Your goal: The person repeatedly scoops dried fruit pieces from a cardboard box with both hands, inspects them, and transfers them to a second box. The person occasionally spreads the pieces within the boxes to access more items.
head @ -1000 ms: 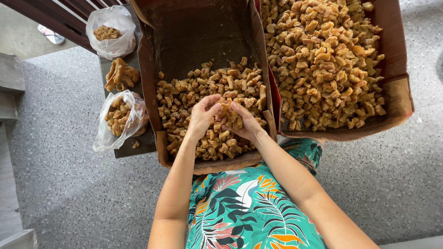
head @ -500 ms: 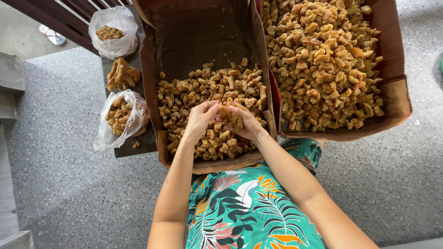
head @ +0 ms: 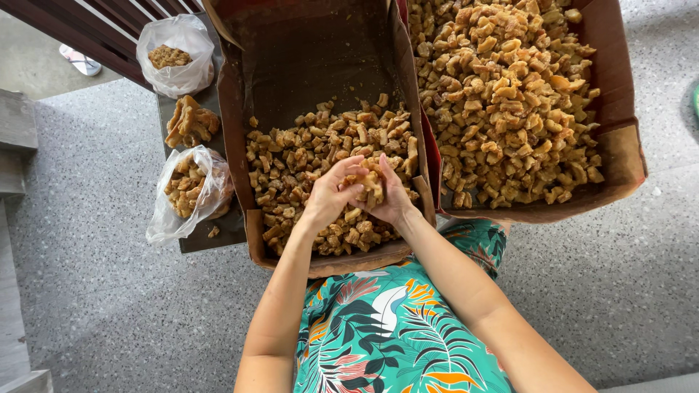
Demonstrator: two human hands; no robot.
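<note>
Far left of the hands, a grey speckled floor carries a dark board, on which sit an open plastic bag of fried pieces, a loose heap of larger pieces beyond it, and a second bag farthest from the body. A sandal lies on the floor by dark wooden slats at the upper left. At centre, a cardboard box holds golden-brown pieces across its near half; its far half shows bare, stained card. The left hand and right hand meet over this pile, fingers curled inward and cupped together around one clump, which they lift just clear of the pieces beneath. Neither hand is flat or empty; both close on the same clump, thumbs uppermost. To handle it well, pressure likely needs to stay light, since such pieces look brittle, and the work is best kept low over the box so that crumbs fall back in. Right of the hands, touching the first box along a red edge, a second box is heaped nearly full with similar pieces. Below the hands, a green leaf-print garment covers the lap. Daylight is even; the floor continues to the right.
</note>
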